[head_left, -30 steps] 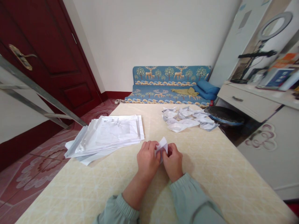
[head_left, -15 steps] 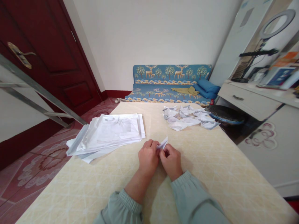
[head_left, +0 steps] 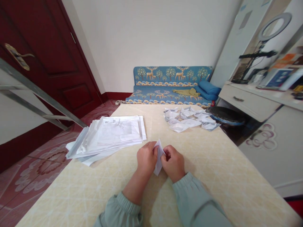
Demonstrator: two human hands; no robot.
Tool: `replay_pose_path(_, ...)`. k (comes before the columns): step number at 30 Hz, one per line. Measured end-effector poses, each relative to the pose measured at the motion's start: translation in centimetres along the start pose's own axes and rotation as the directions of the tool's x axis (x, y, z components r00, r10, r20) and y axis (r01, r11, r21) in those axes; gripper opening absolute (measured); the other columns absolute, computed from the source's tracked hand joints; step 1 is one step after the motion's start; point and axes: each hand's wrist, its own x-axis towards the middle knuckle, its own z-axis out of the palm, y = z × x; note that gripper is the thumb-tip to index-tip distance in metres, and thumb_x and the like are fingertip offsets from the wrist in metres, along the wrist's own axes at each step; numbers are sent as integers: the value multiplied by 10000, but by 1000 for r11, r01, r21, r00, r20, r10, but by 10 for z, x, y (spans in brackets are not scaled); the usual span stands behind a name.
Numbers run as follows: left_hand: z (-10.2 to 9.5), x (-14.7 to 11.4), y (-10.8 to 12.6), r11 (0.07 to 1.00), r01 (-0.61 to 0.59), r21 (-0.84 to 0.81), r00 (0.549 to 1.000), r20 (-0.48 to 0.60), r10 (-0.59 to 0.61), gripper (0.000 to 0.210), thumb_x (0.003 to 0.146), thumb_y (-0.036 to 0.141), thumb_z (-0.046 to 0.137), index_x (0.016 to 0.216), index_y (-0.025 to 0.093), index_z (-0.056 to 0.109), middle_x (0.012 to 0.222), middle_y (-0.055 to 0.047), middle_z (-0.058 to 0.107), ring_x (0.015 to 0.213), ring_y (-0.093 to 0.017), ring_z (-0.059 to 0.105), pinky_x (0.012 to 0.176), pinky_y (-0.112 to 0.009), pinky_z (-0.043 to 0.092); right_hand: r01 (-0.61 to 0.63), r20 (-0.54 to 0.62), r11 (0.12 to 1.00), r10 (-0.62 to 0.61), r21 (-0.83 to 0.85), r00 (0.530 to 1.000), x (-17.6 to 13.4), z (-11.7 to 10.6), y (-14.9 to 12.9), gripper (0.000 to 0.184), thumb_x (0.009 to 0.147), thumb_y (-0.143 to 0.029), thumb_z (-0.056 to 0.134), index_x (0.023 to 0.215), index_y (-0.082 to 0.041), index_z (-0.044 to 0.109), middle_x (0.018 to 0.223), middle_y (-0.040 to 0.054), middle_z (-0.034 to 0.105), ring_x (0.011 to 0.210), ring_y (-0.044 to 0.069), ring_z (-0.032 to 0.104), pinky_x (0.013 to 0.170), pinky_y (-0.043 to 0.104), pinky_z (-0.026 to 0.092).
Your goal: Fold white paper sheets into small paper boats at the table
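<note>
Between my two hands is a small piece of folded white paper [head_left: 159, 160], held upright with a pointed tip at the top and another point at the bottom. My left hand [head_left: 147, 158] grips its left side, fingers curled. On the other side my right hand [head_left: 174, 162] pinches the right edge between thumb and fingers. Several folded white paper shapes [head_left: 179, 126] lie grouped at the far right of the table. A stack of white paper sheets [head_left: 118, 130], some with writing, lies to the left of my hands.
A pale patterned cloth covers the table [head_left: 94, 189]. Past its far edge stands a blue sofa [head_left: 163, 91] with a deer pattern. A metal ladder [head_left: 42, 94] leans at the left by a red door [head_left: 56, 56]. A white cabinet [head_left: 260, 142] stands at the right.
The folded paper has turned from a slanted position, mostly covered by my fingers, to upright with its long pointed shape showing. My left hand has shifted slightly left.
</note>
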Motion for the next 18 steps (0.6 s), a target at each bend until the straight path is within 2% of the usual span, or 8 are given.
replay_pose_path(3,-1,4,-8,989,-5,-147,998,-62,-4,188,809,185,494,899,198,658,843,-35,677,703,-144,611,645,-234,454,0,-21,1000,1,21,1000,0,-3,4,77,635,-132,487,630,-209,486,548,-45,487,507,113,455,505,220,337)
replay_pose_path(7,2,6,-15,957,-8,-290,999,-46,-6,160,774,158,516,839,181,660,781,-21,668,643,-121,595,600,-222,485,-7,-58,999,8,32,998,3,-7,4,69,653,-138,502,664,-205,511,603,-38,516,535,111,473,519,219,358)
replay_pose_path(12,4,3,-9,926,-54,-375,998,-2,57,120,743,137,536,774,181,643,742,-1,645,658,-110,584,608,-212,504,97,-118,985,-81,143,990,6,-10,1,133,763,-152,521,851,-204,605,807,21,598,736,144,568,679,261,461)
replay_pose_path(15,5,1,-4,901,-93,-424,995,-19,94,84,760,154,542,758,180,622,726,4,620,679,-109,576,654,-220,511,160,-143,973,-137,164,980,5,-10,0,195,786,-117,503,877,-218,642,823,34,600,801,159,577,728,284,476)
replay_pose_path(18,6,-1,-3,877,-126,-463,992,-52,116,81,791,183,530,752,175,601,717,1,593,683,-105,560,651,-211,504,172,-159,972,-147,160,976,5,-11,-2,214,786,-105,504,895,-219,649,841,40,591,817,166,572,744,298,481)
